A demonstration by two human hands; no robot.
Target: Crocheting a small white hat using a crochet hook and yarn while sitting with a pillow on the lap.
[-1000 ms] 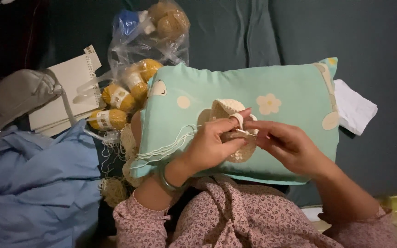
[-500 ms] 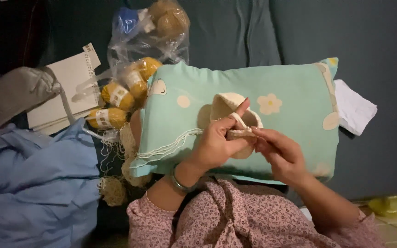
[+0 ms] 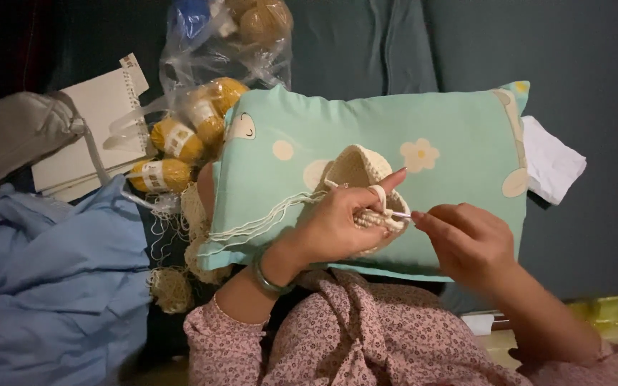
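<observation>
Blue cloth (image 3: 51, 286) bunched at far left, a grey fabric thing (image 3: 12, 136) above it, beside a white spiral notepad (image 3: 101, 121). Yellow yarn balls (image 3: 180, 139) next, some loose beside the pad, others inside a clear plastic bag (image 3: 230, 43) higher up. Tangled cream yarn (image 3: 180, 250) hanging below those balls, strands running right across a mint-green pillow (image 3: 459, 129) with flower prints. Left hand (image 3: 337, 225), green bangle (image 3: 270, 275) at the wrist, closed around a cream crocheted piece (image 3: 355, 168) lying on the pillow's middle: fingers curled over its lower rim, forefinger stretched out straight, a loop of yarn wound over it. Right hand (image 3: 466, 236) just beside, fingers pinched together on a thin crochet hook (image 3: 400, 214) whose tip meets the piece's rim by the left fingertips. Hands close, not quite touching, joined by hook and work. Pink floral sleeves (image 3: 366, 343) covering both forearms at the bottom. White folded cloth (image 3: 552, 161) tucked past the pillow's right end, against dark teal upholstery (image 3: 595, 64). Yellow-green object at lower right, too dim to identify.
</observation>
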